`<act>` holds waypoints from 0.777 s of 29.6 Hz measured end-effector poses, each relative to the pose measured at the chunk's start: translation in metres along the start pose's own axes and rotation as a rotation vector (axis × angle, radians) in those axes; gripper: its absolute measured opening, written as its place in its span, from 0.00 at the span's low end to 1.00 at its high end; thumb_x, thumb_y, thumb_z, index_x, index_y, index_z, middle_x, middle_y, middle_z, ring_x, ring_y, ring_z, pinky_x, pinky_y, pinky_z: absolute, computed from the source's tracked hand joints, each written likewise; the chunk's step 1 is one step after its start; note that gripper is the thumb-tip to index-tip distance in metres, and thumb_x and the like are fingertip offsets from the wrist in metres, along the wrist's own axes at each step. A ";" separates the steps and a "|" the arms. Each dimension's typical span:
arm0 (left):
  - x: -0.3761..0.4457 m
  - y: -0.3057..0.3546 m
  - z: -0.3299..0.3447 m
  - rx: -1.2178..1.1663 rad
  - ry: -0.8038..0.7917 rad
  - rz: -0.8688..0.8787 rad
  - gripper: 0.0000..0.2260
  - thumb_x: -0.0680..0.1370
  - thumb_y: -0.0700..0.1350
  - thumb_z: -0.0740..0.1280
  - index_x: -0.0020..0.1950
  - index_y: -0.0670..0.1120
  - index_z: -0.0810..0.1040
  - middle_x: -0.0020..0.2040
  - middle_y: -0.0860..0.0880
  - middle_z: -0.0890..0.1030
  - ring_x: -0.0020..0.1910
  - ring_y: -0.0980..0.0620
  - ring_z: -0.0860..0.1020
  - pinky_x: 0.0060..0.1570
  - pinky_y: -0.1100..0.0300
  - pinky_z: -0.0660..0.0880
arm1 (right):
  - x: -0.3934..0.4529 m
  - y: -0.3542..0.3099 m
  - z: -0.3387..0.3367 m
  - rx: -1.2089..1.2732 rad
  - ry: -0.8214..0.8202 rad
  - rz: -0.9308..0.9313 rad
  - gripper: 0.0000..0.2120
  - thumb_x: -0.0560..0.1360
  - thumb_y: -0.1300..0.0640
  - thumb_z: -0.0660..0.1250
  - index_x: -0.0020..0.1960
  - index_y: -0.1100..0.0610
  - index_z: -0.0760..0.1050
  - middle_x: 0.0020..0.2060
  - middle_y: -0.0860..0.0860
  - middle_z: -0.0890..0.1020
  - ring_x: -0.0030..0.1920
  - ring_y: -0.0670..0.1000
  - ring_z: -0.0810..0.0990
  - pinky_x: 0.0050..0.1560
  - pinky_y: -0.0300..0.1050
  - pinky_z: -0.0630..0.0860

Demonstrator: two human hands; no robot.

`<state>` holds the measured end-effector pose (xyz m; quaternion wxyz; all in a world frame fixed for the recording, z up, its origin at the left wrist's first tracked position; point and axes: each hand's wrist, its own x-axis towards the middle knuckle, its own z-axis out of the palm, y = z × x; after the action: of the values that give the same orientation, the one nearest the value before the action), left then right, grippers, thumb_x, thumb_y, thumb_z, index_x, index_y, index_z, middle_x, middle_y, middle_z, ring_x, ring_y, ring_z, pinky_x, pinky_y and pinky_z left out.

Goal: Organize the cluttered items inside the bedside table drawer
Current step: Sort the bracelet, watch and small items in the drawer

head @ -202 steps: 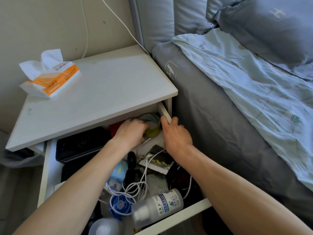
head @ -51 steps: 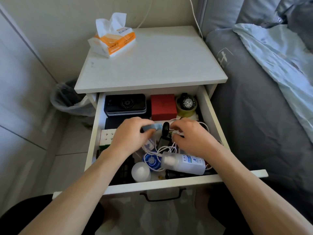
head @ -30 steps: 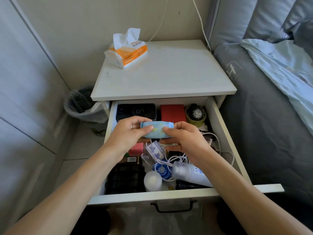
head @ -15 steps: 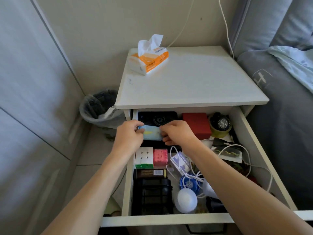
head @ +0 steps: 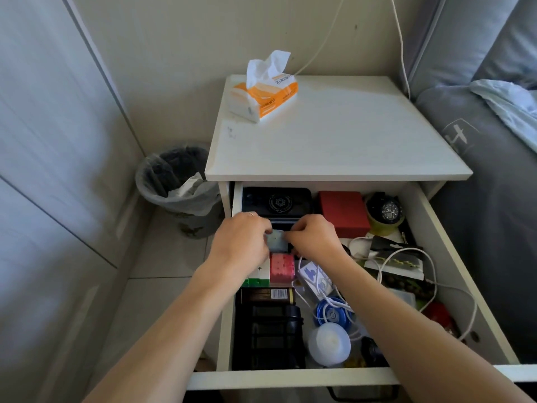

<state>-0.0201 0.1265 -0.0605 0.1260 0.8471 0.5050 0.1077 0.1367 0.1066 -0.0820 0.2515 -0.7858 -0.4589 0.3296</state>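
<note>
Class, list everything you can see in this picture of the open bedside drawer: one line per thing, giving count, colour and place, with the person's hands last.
tissue pack: 1, orange and white, tabletop back left
bin: 1, grey, floor left of the table
black case: 1, black, drawer back left
red box: 1, red, drawer back middle
watch: 1, black, drawer back right
pink cube: 1, pink, drawer left
white cable: 1, white, drawer right
blue reel: 1, blue, drawer front middle
small pack: 1, pale blue, between both hands
left hand: 1, pinches the small pack
right hand: 1, pinches the small pack
</note>
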 end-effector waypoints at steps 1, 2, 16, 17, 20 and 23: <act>-0.003 0.002 0.001 0.023 -0.038 0.009 0.13 0.78 0.39 0.65 0.59 0.48 0.83 0.55 0.48 0.81 0.55 0.45 0.78 0.47 0.55 0.75 | 0.000 0.000 -0.001 0.022 -0.007 -0.003 0.06 0.71 0.59 0.69 0.44 0.62 0.81 0.37 0.57 0.84 0.41 0.57 0.84 0.43 0.52 0.83; -0.006 0.004 0.003 0.038 -0.074 0.010 0.14 0.77 0.38 0.64 0.59 0.46 0.82 0.55 0.47 0.80 0.55 0.44 0.78 0.47 0.54 0.76 | 0.000 0.002 -0.001 0.047 -0.011 -0.003 0.06 0.71 0.61 0.69 0.44 0.63 0.81 0.38 0.58 0.84 0.41 0.58 0.84 0.44 0.54 0.83; -0.011 0.020 0.007 0.122 -0.147 0.028 0.16 0.74 0.32 0.62 0.60 0.42 0.77 0.59 0.46 0.74 0.57 0.43 0.77 0.40 0.55 0.69 | -0.006 0.019 -0.023 -0.061 0.013 -0.169 0.12 0.74 0.62 0.65 0.55 0.54 0.81 0.48 0.52 0.83 0.45 0.49 0.81 0.36 0.31 0.74; -0.010 0.024 0.009 0.094 -0.124 0.049 0.17 0.74 0.33 0.62 0.62 0.42 0.78 0.61 0.47 0.75 0.59 0.44 0.76 0.42 0.55 0.70 | -0.009 0.024 -0.032 -0.127 0.039 -0.184 0.12 0.74 0.61 0.65 0.55 0.54 0.80 0.48 0.53 0.83 0.46 0.51 0.81 0.40 0.36 0.77; -0.009 0.035 0.012 -0.013 -0.101 0.085 0.20 0.75 0.35 0.62 0.66 0.44 0.78 0.64 0.49 0.77 0.62 0.46 0.76 0.50 0.52 0.77 | -0.015 0.041 -0.056 -0.373 0.076 -0.183 0.13 0.72 0.61 0.63 0.55 0.55 0.78 0.48 0.55 0.82 0.46 0.56 0.81 0.44 0.49 0.80; -0.007 0.051 0.019 -0.067 -0.115 0.110 0.18 0.78 0.38 0.61 0.66 0.47 0.78 0.64 0.51 0.78 0.62 0.48 0.76 0.55 0.50 0.77 | -0.016 0.058 -0.071 -0.633 -0.010 -0.126 0.15 0.72 0.59 0.66 0.58 0.56 0.75 0.52 0.56 0.81 0.50 0.59 0.80 0.41 0.46 0.76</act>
<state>0.0246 0.0946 -0.0625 0.1768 0.8737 0.4456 0.0826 0.2163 0.0597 -0.0720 0.0123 -0.7935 -0.5876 0.1580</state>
